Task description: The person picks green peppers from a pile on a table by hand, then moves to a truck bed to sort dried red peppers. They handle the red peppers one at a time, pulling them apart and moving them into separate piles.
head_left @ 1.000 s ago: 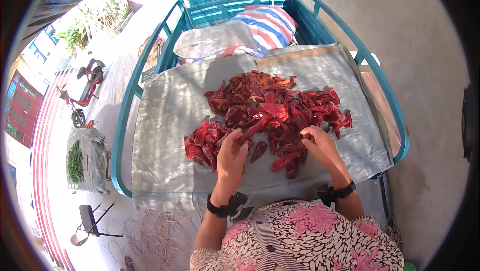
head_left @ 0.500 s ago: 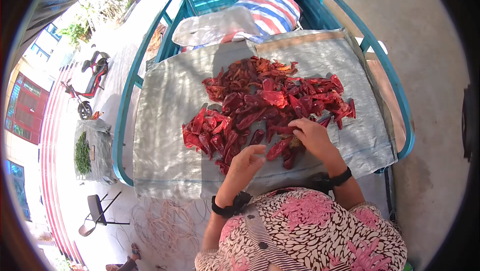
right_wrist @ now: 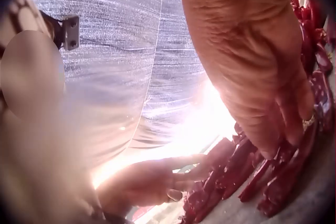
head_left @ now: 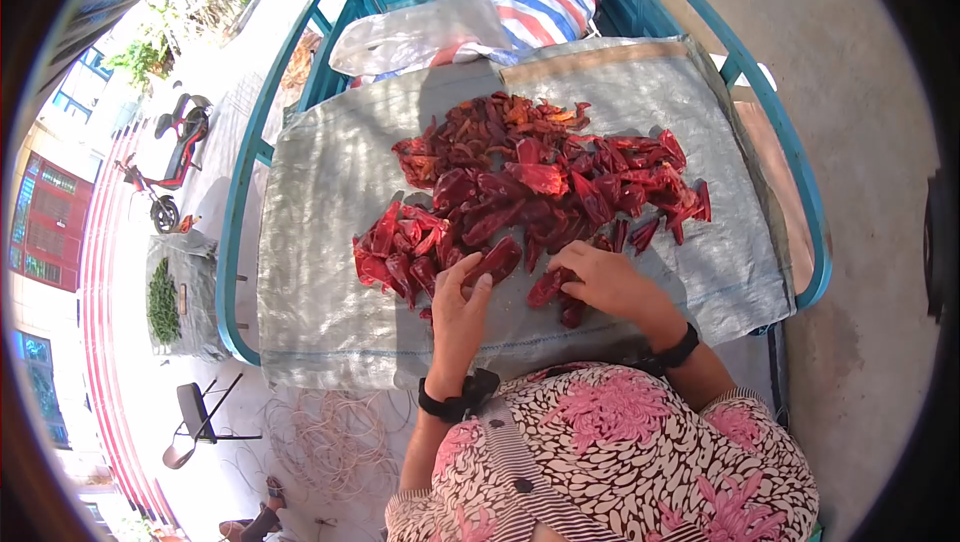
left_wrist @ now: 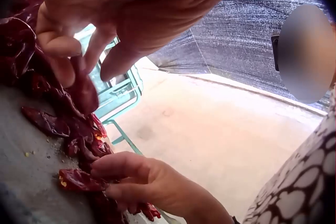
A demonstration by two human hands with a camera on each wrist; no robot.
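Dried red peppers [head_left: 483,187] lie heaped on a grey woven sheet [head_left: 320,242]. Between the thumb and fingers of my left hand [head_left: 462,317] is a dark red pepper [head_left: 497,260], held at the near side of the heap; it hangs below the fingertips [left_wrist: 68,77] in the left wrist view. To the right, my right hand [head_left: 615,284] pinches another pepper [head_left: 545,288] low over the sheet, with more peppers under its palm. In the right wrist view the right-hand fingers [right_wrist: 270,129] reach down among the peppers, partly hiding them.
The sheet covers the near part of a teal cart whose side rails [head_left: 800,182] flank it. Behind the heap lie a striped bag [head_left: 535,2] and a translucent sack [head_left: 420,37]. At left stand a folding chair [head_left: 195,412], a red scooter [head_left: 182,162] and a covered stand with greens [head_left: 163,297].
My left hand drew back from the heap with its fingers apart, then moved forward and took a pepper. The right hand moved left and nearer the body, to the near peppers.
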